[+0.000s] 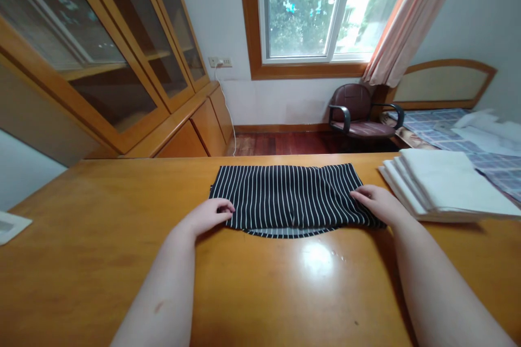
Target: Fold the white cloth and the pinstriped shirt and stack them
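Observation:
A black garment with thin white stripes point(285, 195) lies folded into a wide, flat band on the wooden table point(260, 293). Along its near side a curved edge sticks out, showing a greyish inner face. At the garment's lower left side, my left hand point(209, 214) has its fingers curled, with thumb and fingertips closed on the cloth's edge. On the right side, my right hand point(378, 201) pinches the cloth with its fingertips, palm down. The underside of the fold is hidden.
A stack of folded white cloths point(443, 181) sits right of my right hand. A white flat object point(12, 226) lies at the far left edge. Beyond the table are a glass-door cabinet point(134, 27), a maroon armchair point(354, 111) and a bed point(431, 124).

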`<state>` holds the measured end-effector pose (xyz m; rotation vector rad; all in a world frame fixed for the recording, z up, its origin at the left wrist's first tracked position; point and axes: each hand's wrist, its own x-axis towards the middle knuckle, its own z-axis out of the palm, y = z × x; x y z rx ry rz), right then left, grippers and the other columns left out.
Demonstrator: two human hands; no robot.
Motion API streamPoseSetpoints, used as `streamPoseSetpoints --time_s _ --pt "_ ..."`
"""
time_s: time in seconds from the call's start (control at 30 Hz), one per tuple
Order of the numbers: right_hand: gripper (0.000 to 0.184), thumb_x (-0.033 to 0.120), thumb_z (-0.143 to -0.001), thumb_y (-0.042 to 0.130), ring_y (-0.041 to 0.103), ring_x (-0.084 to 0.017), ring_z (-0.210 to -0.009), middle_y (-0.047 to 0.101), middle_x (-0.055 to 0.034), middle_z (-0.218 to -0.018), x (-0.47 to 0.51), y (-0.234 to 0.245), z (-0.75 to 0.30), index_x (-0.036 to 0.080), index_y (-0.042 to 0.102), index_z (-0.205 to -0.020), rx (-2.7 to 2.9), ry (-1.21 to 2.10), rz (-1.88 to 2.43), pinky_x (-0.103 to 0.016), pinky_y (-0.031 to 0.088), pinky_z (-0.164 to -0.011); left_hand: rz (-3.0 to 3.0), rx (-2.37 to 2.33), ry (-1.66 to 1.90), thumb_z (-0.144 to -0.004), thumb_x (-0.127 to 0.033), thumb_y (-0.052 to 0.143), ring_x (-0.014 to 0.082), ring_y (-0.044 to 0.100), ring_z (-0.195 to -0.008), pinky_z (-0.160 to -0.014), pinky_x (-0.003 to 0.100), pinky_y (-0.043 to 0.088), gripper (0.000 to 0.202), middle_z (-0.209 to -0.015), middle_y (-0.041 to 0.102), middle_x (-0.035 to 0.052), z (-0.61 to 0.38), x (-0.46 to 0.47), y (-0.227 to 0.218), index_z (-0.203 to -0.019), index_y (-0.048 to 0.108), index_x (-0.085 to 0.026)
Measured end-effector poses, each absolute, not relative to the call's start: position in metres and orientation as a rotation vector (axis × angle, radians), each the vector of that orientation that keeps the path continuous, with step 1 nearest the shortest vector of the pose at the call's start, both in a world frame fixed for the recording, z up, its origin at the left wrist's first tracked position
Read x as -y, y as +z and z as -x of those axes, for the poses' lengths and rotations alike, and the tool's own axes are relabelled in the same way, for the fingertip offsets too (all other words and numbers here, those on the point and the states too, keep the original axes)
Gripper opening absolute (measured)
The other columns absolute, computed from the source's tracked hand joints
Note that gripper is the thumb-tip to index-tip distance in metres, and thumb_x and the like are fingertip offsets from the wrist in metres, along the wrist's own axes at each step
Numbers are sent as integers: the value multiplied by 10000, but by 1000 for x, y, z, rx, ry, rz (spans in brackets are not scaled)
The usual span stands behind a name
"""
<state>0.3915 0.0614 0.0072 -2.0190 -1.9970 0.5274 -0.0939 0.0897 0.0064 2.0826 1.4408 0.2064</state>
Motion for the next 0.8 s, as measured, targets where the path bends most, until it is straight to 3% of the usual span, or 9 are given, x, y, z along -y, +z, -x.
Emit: streamPoseSetpoints --time_s 0.17,0.3,0.5,0.67,0.8 --pt "530 584 -837 362 651 -263 -714 695 -141 -742 -72 -9 -409 169 677 -743 1748 255 2503 -333 463 -635 -2494 -1393 326 -744 -420 605 255 475 -1201 -1041 419 338 493 -1289 557 43 53 -74 14 -1214 578 -272" --pt "576 626 -812 376 657 -287 -673 691 -178 -716 -75 -19 -416 155 682 -682 1724 290 2601 -360 477 -607 -2677 -1195 369 -774 -359 623 245 446 -1231 -1042 427 333 533 -1358 500 42 -1 -58 -1 -1287 509 -270" --pt "422 430 -866 391 665 -273 -794 701 -174 -820 -76 -15 -407 142 690 -796 1795 346 2624 -335 473 -690 -2812 -1127 519 -844 -153 498 214 581 -924 -848 410 444 298 -985 668 66 -33 -51 -21 -1115 615 -194" --pt "491 401 -914 281 661 -280 -826 693 -205 -867 -78 -15 -403 111 675 -893 1666 176 2597 -339 460 -681 -2903 -1024 688 -877 -186 450 181 561 -845 -904 389 394 214 -840 650 31 -22 -50 -9 -927 656 -213" --pt "438 357 -915 315 657 -280 -864 687 -212 -912 -80 -24 -404 89 660 -936 1672 243 2646 -337 453 -706 -2932 -816 390 -834 -192 505 167 546 -823 -835 333 402 133 -788 618 16 -21 -49 -3 -806 634 -210"
